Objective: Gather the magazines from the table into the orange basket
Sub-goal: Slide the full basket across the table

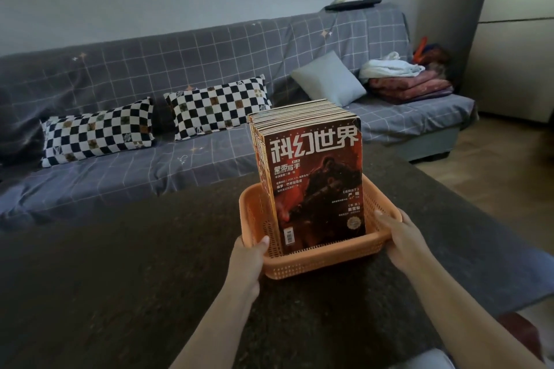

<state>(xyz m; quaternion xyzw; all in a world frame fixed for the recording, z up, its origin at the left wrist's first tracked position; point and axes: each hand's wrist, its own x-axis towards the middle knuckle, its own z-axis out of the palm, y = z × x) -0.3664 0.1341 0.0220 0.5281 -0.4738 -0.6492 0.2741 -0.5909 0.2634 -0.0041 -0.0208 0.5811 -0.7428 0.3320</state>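
While we grip basket (317, 262) at both ends — left hand (251, 255) and right hand (400, 238) curled over rim — magazines (311, 171) stand upright inside, on worktop (120, 278). Risk: tall stack top-heavy — any tilt could tip it out.

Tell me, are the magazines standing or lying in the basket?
Standing: the magazines rest on their lower edges in the basket, covers upright.

Perforated plastic basket (314, 265); glossy paper magazines (317, 183); matt, rough table (120, 278).
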